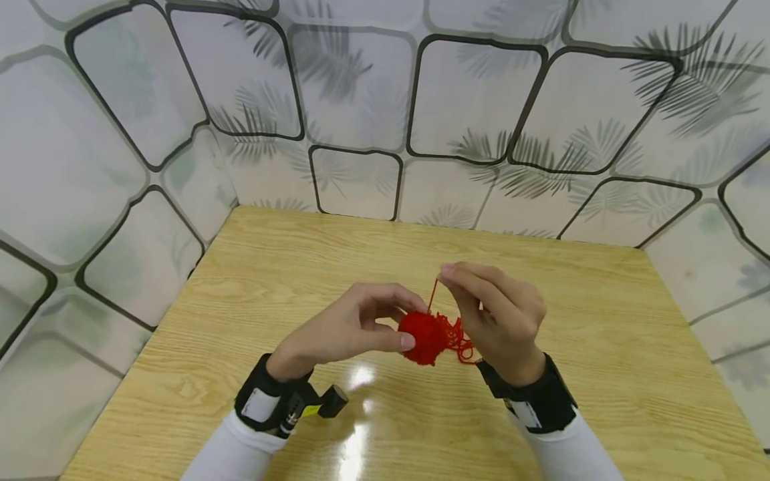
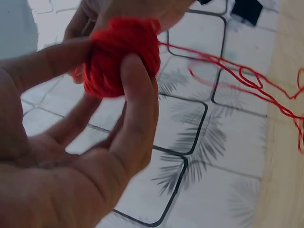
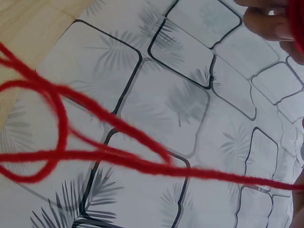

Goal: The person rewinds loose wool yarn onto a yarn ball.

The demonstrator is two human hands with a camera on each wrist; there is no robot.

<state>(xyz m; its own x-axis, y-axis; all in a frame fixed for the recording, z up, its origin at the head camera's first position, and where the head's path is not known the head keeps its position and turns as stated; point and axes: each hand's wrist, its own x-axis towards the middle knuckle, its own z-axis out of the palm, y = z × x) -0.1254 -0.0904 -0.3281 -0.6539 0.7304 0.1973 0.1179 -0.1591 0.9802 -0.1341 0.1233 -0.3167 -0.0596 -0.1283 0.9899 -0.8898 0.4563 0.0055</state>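
A small ball of red yarn [image 1: 421, 341] is held between the thumb and fingers of my left hand [image 1: 351, 324]. Above it and to the right, my right hand [image 1: 502, 310] pinches a taut yarn strand [image 1: 432, 297] that rises from the top of the ball. Loose tangled yarn [image 1: 462, 341] hangs between the ball and the right wrist. In the left wrist view, wound layers show on the yarn ball [image 2: 114, 59], with the right hand [image 2: 137, 12] partly hidden behind it. Long loops of yarn [image 3: 118, 159] cross the right wrist view.
Both hands are above a light wood table [image 1: 289, 254] with glossy reflections near its front. A patterned wall covering [image 1: 361, 87] with dark outlines and leaf prints stands along the back and sides. Black straps with small devices [image 1: 283, 397] sit on both wrists.
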